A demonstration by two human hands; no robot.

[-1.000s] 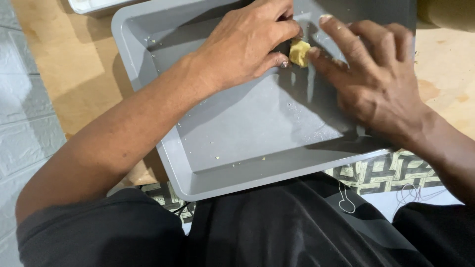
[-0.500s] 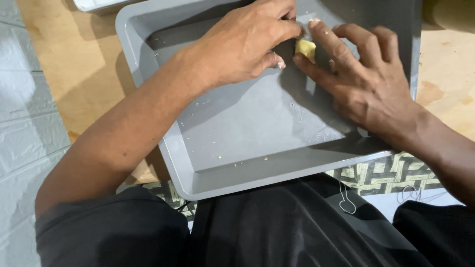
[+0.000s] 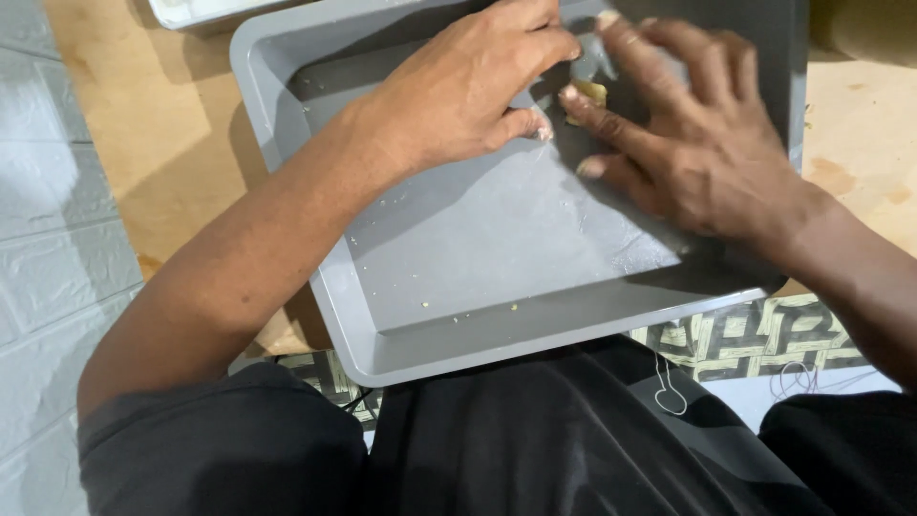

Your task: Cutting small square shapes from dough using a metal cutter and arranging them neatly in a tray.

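Now 2 hands crowd gray tray (image 3: 287, 124) far edge: left hand (image 3: 468, 91), right hand (image 3: 697, 143) grip clamped on yellow lump (image 3: 590, 93).

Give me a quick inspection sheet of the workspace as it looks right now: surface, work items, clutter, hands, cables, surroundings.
Surface: light wooden board under the tray; patterned woven mat at its near edge.
Work items: grey rectangular tray, shallow, with a small yellowish lump near its far side.
Clutter: pale crumbs scattered on the tray floor; corner of a second pale tray at the top edge.
Hands: left hand and right hand both inside the tray, fingertips meeting at the lump; grip cannot be made out.
Cables: nothing seen; only a loose thread on the dark clothing.
Surroundings: white brick-pattern wall on the left.
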